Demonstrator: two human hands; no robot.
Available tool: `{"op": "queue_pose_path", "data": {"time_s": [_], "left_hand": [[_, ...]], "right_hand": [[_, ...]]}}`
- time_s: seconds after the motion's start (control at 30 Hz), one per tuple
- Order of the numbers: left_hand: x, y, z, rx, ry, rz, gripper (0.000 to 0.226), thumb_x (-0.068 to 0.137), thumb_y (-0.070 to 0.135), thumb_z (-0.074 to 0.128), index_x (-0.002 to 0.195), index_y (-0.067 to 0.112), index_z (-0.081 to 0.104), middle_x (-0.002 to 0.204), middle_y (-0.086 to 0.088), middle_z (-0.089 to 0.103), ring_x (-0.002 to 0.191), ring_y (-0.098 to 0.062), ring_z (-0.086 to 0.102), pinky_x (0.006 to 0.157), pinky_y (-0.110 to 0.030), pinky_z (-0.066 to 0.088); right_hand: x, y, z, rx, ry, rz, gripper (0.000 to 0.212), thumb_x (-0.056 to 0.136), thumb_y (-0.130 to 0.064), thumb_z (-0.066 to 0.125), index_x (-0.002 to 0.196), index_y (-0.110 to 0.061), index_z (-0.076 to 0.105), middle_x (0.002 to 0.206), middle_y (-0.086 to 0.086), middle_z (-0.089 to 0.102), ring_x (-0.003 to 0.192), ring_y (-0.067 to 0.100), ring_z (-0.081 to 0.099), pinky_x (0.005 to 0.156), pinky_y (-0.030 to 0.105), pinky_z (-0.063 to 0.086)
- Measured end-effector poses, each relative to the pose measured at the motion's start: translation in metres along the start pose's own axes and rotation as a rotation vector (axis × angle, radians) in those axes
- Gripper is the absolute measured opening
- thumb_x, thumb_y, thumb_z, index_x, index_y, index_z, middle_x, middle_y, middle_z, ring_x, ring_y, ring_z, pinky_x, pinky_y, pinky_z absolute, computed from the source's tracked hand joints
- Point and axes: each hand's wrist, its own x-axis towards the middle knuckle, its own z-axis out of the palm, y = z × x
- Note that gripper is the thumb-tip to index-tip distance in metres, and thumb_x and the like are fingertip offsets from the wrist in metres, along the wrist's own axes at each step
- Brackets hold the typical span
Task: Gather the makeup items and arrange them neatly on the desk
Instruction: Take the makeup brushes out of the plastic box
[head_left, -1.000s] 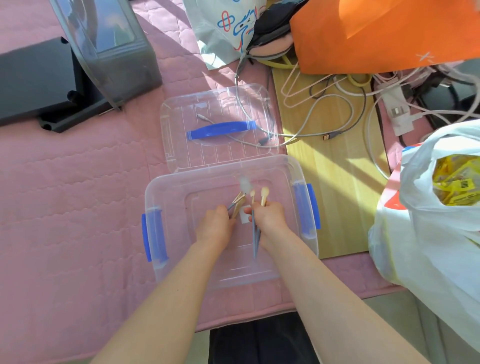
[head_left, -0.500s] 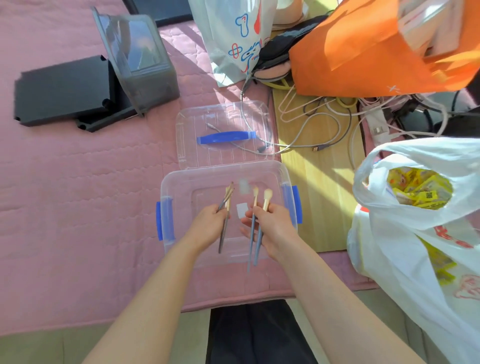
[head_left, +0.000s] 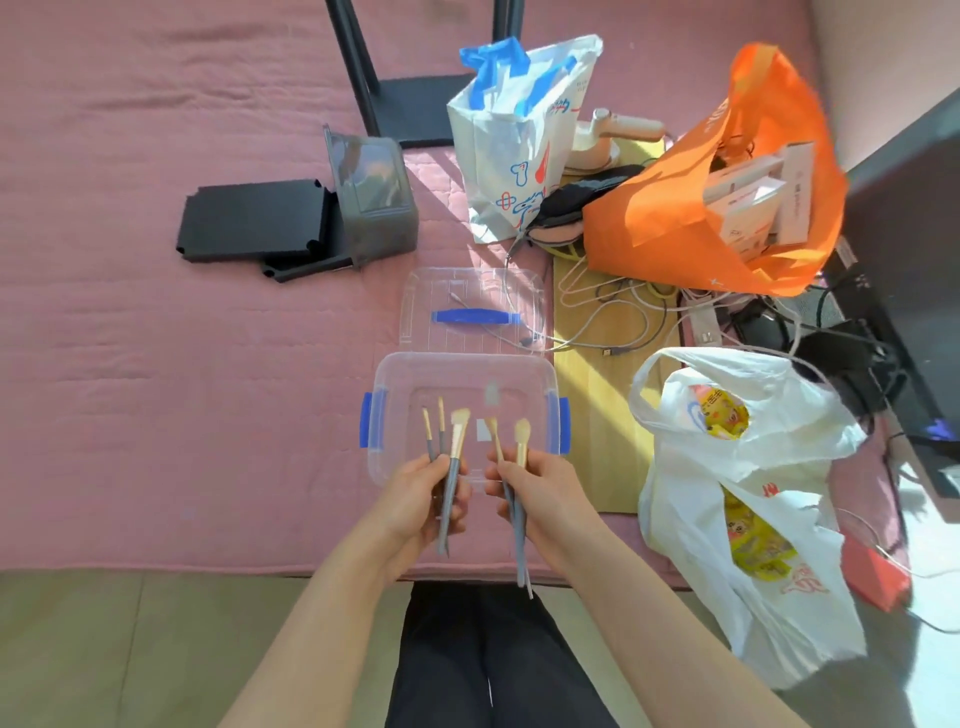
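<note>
My left hand (head_left: 418, 501) grips three makeup brushes (head_left: 453, 457) with grey handles and gold ferrules, bristles pointing away from me. Two more brushes of the same kind (head_left: 518, 457) are gripped in my right hand (head_left: 540, 493), their handles sticking out toward me. Both hands hover above the near edge of a clear plastic box (head_left: 462, 364) with blue side latches, which lies on the pink mat. A small pale item (head_left: 491, 395) lies blurred inside the box.
The box's clear lid (head_left: 470, 291) with a blue handle lies just beyond it. A white plastic bag (head_left: 737, 499) of snacks, an orange bag (head_left: 727, 197), a white paper bag (head_left: 514, 135) and tangled cables (head_left: 623, 312) crowd the right. A grey case (head_left: 371, 202) and black panels (head_left: 254, 223) sit at the left.
Both hands have lifted out of the box and drawn back toward me with the brushes. The left hand's brushes now fan apart. The view has pulled back and up.
</note>
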Motion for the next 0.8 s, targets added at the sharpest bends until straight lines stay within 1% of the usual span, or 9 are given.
{"op": "queue_pose_path", "data": {"time_s": [0.07, 0.13, 0.2, 0.3, 0.37, 0.5, 0.63, 0.7, 0.8], "left_hand": [[-0.025, -0.001, 0.003, -0.004, 0.015, 0.021, 0.028, 0.105, 0.024, 0.033, 0.098, 0.006, 0.053, 0.060, -0.004, 0.050, 0.055, -0.020, 0.048, 0.055, -0.032, 0.049], [-0.049, -0.004, 0.005, 0.017, 0.056, 0.065, 0.029, 0.105, 0.026, 0.032, 0.104, 0.006, 0.054, 0.062, -0.004, 0.050, 0.054, -0.021, 0.052, 0.054, -0.032, 0.051], [-0.072, -0.012, 0.005, 0.028, 0.106, 0.100, 0.030, 0.105, 0.028, 0.033, 0.109, 0.008, 0.055, 0.066, -0.004, 0.050, 0.049, -0.018, 0.049, 0.049, -0.029, 0.047], [-0.105, -0.026, 0.001, -0.035, 0.177, 0.173, 0.028, 0.105, 0.025, 0.034, 0.112, 0.009, 0.056, 0.071, -0.005, 0.048, 0.044, -0.012, 0.038, 0.043, -0.026, 0.040], [-0.126, -0.038, -0.004, -0.074, 0.250, 0.219, 0.028, 0.105, 0.022, 0.034, 0.114, 0.007, 0.056, 0.072, -0.005, 0.047, 0.043, -0.011, 0.034, 0.041, -0.023, 0.036], [-0.168, -0.065, -0.020, -0.209, 0.369, 0.260, 0.027, 0.104, 0.020, 0.035, 0.111, 0.007, 0.058, 0.070, -0.004, 0.043, 0.044, -0.011, 0.030, 0.043, -0.023, 0.026], [-0.206, -0.091, -0.039, -0.334, 0.435, 0.269, 0.023, 0.104, 0.018, 0.037, 0.097, 0.010, 0.057, 0.072, -0.005, 0.046, 0.044, -0.011, 0.030, 0.042, -0.021, 0.025], [-0.222, -0.104, -0.050, -0.386, 0.476, 0.276, 0.021, 0.103, 0.017, 0.038, 0.094, 0.005, 0.053, 0.073, -0.006, 0.046, 0.044, -0.011, 0.032, 0.044, -0.022, 0.025], [-0.245, -0.123, -0.068, -0.484, 0.537, 0.287, 0.021, 0.103, 0.015, 0.040, 0.102, -0.001, 0.054, 0.075, -0.007, 0.047, 0.044, -0.010, 0.034, 0.045, -0.023, 0.026]], "right_hand": [[-0.022, -0.002, 0.000, -0.016, -0.034, -0.023, 0.016, 0.095, -0.010, 0.052, 0.107, -0.008, 0.063, 0.092, 0.011, 0.068, 0.081, 0.019, 0.068, 0.071, 0.028, 0.057], [-0.041, -0.003, 0.002, -0.029, -0.060, -0.042, 0.016, 0.095, -0.010, 0.053, 0.109, -0.007, 0.062, 0.093, 0.014, 0.069, 0.082, 0.021, 0.071, 0.073, 0.031, 0.059], [-0.059, -0.003, 0.006, -0.034, -0.102, -0.052, 0.017, 0.095, -0.009, 0.053, 0.111, -0.005, 0.060, 0.095, 0.017, 0.068, 0.083, 0.023, 0.072, 0.074, 0.034, 0.060], [-0.085, -0.004, 0.016, -0.071, -0.173, -0.058, 0.018, 0.095, -0.008, 0.053, 0.112, -0.005, 0.058, 0.099, 0.018, 0.067, 0.084, 0.023, 0.072, 0.068, 0.031, 0.060], [-0.101, -0.002, 0.026, -0.134, -0.207, -0.074, 0.018, 0.096, -0.009, 0.052, 0.113, -0.007, 0.057, 0.098, 0.016, 0.068, 0.081, 0.021, 0.072, 0.066, 0.030, 0.060], [-0.131, 0.006, 0.045, -0.270, -0.294, -0.130, 0.015, 0.098, -0.010, 0.048, 0.110, -0.009, 0.057, 0.091, 0.013, 0.066, 0.072, 0.018, 0.072, 0.060, 0.028, 0.058], [-0.158, 0.018, 0.067, -0.473, -0.384, -0.186, 0.016, 0.097, -0.009, 0.046, 0.108, -0.011, 0.058, 0.080, 0.008, 0.063, 0.060, 0.011, 0.064, 0.058, 0.024, 0.055], [-0.169, 0.028, 0.082, -0.537, -0.430, -0.179, 0.017, 0.097, -0.009, 0.046, 0.108, -0.011, 0.059, 0.077, 0.007, 0.063, 0.062, 0.014, 0.063, 0.063, 0.029, 0.054], [-0.182, 0.048, 0.106, -0.594, -0.485, -0.153, 0.015, 0.097, -0.009, 0.048, 0.106, -0.009, 0.060, 0.079, 0.008, 0.065, 0.069, 0.021, 0.066, 0.066, 0.035, 0.056]]}}
